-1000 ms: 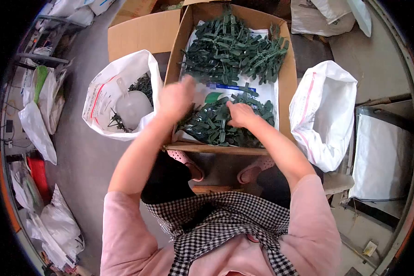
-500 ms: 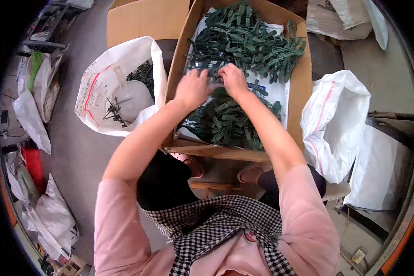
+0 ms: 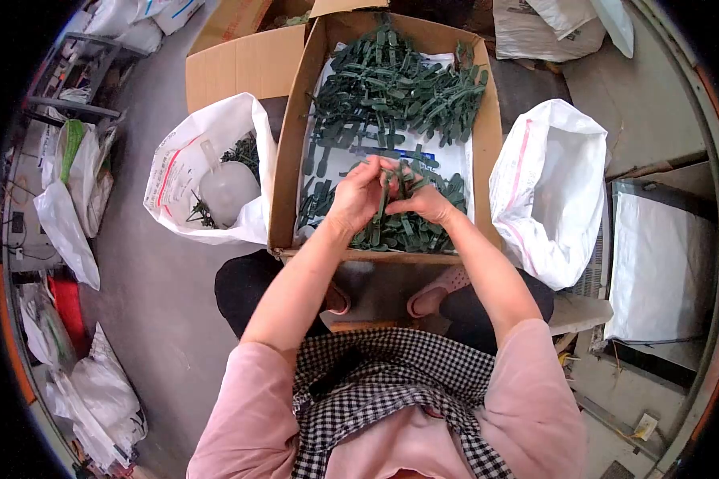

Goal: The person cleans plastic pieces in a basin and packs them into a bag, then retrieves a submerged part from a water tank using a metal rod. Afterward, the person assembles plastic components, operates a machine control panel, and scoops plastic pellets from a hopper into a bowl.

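Observation:
An open cardboard box (image 3: 286,191) holds many dark green plastic pieces (image 3: 399,88), heaped at its far side and again at its near side. Over the near heap my left hand (image 3: 358,193) and my right hand (image 3: 425,203) are close together. Between them is a green piece (image 3: 387,190), upright, with the fingers of both hands closed on it. A white sheet with a blue printed patch lines the box and shows between the two heaps.
Left of the box stands a white sack (image 3: 172,180) with a translucent scoop (image 3: 230,191) and dark green bits inside. Another open white sack (image 3: 527,188) is at the right. Bags and a red item (image 3: 68,311) lie at the far left.
Both hands have come back toward the near heap from the box's middle left, and now hold a green piece between them. The view has shifted slightly. Dark pieces now lie along the box's left middle.

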Tool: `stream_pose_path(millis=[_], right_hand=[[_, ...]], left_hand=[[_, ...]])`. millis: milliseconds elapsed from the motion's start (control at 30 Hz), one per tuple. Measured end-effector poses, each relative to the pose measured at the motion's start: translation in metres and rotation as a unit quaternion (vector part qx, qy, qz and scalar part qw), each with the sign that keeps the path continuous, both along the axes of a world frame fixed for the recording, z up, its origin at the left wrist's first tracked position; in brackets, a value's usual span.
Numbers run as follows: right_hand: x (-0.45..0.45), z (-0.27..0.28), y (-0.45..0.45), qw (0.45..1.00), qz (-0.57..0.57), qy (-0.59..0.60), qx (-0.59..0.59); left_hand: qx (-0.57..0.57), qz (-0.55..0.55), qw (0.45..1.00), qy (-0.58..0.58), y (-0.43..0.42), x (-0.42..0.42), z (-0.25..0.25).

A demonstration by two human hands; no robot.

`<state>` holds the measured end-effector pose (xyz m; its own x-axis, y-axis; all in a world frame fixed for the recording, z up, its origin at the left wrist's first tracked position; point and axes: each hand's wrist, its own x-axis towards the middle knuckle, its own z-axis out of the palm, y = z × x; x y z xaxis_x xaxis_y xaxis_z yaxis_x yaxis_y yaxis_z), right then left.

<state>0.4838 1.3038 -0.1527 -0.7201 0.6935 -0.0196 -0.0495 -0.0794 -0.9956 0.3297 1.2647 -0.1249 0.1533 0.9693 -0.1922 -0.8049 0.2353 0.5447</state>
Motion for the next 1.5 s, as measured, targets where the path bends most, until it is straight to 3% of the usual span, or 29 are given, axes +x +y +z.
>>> stream_pose_path(millis=[33, 67, 100, 133, 200, 233, 267, 300, 367, 433, 467, 500, 533, 600, 667, 700, 767, 800, 900, 1000, 1067, 1100, 1200, 1233, 1267, 1300, 1333, 1433, 1500], right_hand=[[0.002, -0.016, 0.003, 1.000, 0.000, 0.001, -0.002], [0.007, -0.040, 0.009, 0.992, 0.004, -0.122, 0.014], [0.009, -0.058, 0.014, 0.969, 0.008, -0.244, 0.029], [0.011, -0.067, 0.019, 0.969, 0.006, -0.244, 0.027], [0.006, -0.061, 0.028, 0.954, 0.059, -0.295, 0.006], [0.002, -0.046, 0.030, 0.948, 0.074, -0.310, 0.014], [-0.001, -0.045, 0.021, 0.970, -0.020, -0.222, 0.092], [-0.007, -0.052, 0.024, 0.979, -0.063, -0.166, 0.095], [-0.018, -0.056, 0.029, 0.983, -0.106, -0.111, 0.096], [-0.024, -0.049, 0.034, 0.979, 0.058, -0.182, -0.064], [-0.025, -0.055, 0.038, 0.979, 0.058, -0.182, -0.065], [-0.024, -0.062, 0.041, 0.952, 0.037, -0.296, 0.074], [-0.023, -0.068, 0.042, 0.892, 0.018, -0.400, 0.208], [-0.007, -0.070, 0.052, 0.736, 0.030, -0.592, 0.327], [0.007, -0.076, 0.061, 0.754, 0.046, -0.605, 0.252], [0.006, -0.072, 0.058, 0.753, 0.047, -0.606, 0.253], [-0.002, -0.060, 0.053, 0.704, -0.005, -0.592, 0.393], [-0.008, -0.048, 0.064, 0.759, 0.031, -0.581, 0.292], [-0.016, -0.063, 0.072, 0.808, -0.054, -0.528, 0.256], [-0.020, -0.067, 0.075, 0.850, -0.079, -0.458, 0.247], [-0.024, -0.063, 0.073, 0.844, -0.116, -0.426, 0.305], [-0.026, -0.062, 0.070, 0.800, -0.123, -0.446, 0.383], [-0.022, -0.043, 0.058, 0.809, -0.091, -0.461, 0.353], [-0.022, -0.040, 0.054, 0.821, -0.095, -0.455, 0.331], [-0.019, -0.044, 0.053, 0.823, -0.097, -0.450, 0.334], [-0.014, -0.049, 0.053, 0.933, -0.080, -0.286, 0.203], [-0.012, -0.055, 0.053, 0.991, -0.057, -0.107, 0.062], [-0.007, -0.020, 0.039, 0.986, -0.077, -0.087, 0.119], [0.002, -0.022, 0.033, 0.986, -0.049, -0.085, 0.132]], left_hand=[[0.001, -0.056, 0.997, 0.056, 0.005, -0.007, -0.021], [-0.002, -0.058, 0.997, 0.057, 0.004, -0.012, -0.027], [0.168, -0.053, 0.884, 0.433, 0.004, -0.017, -0.031], [0.310, -0.038, 0.610, 0.728, 0.006, -0.021, -0.036], [0.298, 0.016, 0.614, 0.730, 0.014, -0.026, -0.049], [0.152, -0.015, 0.811, 0.565, 0.025, -0.030, -0.054], [-0.011, -0.047, 0.936, 0.347, 0.033, -0.032, -0.060], [-0.011, -0.007, 0.991, 0.133, 0.035, -0.030, -0.051], [-0.023, 0.016, 0.999, 0.033, 0.037, -0.021, -0.049], [-0.001, -0.009, 1.000, 0.016, 0.045, -0.026, -0.062], [0.005, -0.034, 0.967, 0.251, 0.050, -0.029, -0.062], [0.010, -0.058, 0.881, 0.470, 0.055, -0.033, -0.064], [0.202, 0.056, 0.661, 0.721, 0.059, -0.041, -0.083], [0.329, 0.126, 0.444, 0.824, 0.070, -0.053, -0.078], [0.260, 0.159, 0.493, 0.815, 0.091, -0.054, -0.119], [0.136, 0.097, 0.551, 0.818, 0.102, -0.048, -0.131], [-0.023, -0.015, 0.630, 0.776, 0.128, -0.040, -0.152], [-0.025, -0.015, 0.632, 0.774, 0.135, -0.035, -0.153], [-0.152, 0.031, 0.613, 0.774, 0.151, -0.027, -0.169], [-0.007, 0.038, 0.615, 0.788, 0.145, -0.037, -0.169], [0.008, 0.040, 0.616, 0.787, 0.130, -0.037, -0.145], [0.042, -0.003, 0.607, 0.794, 0.120, -0.036, -0.129], [0.090, -0.034, 0.594, 0.798, 0.088, -0.031, -0.097], [-0.004, -0.042, 0.821, 0.570, 0.078, -0.028, -0.083], [-0.096, -0.045, 0.955, 0.277, 0.067, -0.026, -0.069], [-0.049, -0.067, 0.988, 0.132, 0.056, -0.024, -0.051], [-0.100, -0.033, 0.987, 0.121, 0.047, -0.016, -0.035], [-0.052, 0.006, 0.994, 0.093, 0.034, 0.002, -0.034], [-0.065, -0.053, 0.993, 0.083, 0.026, 0.008, -0.034]])
